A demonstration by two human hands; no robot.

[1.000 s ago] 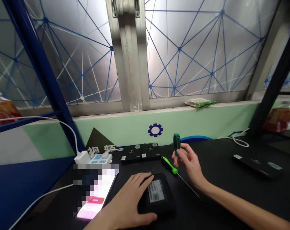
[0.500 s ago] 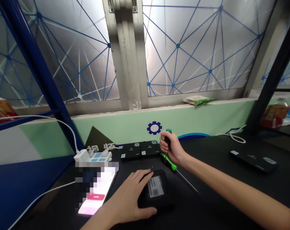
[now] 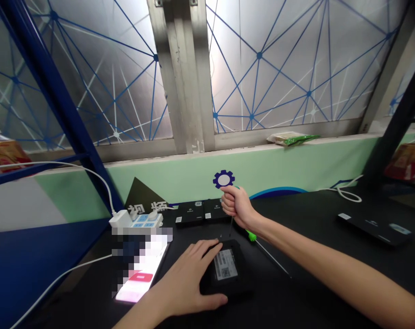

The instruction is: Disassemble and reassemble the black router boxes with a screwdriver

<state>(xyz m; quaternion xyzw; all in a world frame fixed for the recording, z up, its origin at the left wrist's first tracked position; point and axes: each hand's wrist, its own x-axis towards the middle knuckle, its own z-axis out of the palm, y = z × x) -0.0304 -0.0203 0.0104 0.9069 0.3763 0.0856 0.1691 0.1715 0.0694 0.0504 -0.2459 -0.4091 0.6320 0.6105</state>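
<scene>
My left hand (image 3: 193,278) spans the left side of a black box (image 3: 239,269) with a white label on top. Its thumb lies along the near edge and its fingers reach to the far edge. Above the box's far side, my right hand (image 3: 239,206) is wrapped round a screwdriver (image 3: 231,226). The handle is mostly hidden in the fist, and the thin shaft points down near the far edge. A tiny screw-like piece (image 3: 221,236) shows beside that edge. Just right of the fist, a second screwdriver with a green handle (image 3: 251,236) lies on the table, partly covered by my wrist.
Two flat black boxes (image 3: 189,214) lie side by side at the back, and another flat black box (image 3: 373,228) is at the right. At the left are a lit phone (image 3: 145,274) and a white power strip (image 3: 142,221) with cables. A green packet (image 3: 292,139) lies on the windowsill.
My right hand has turned and shifted slightly left with the screwdriver, covering more of the green handle. My left hand stays on the box. The whole view has shifted slightly.
</scene>
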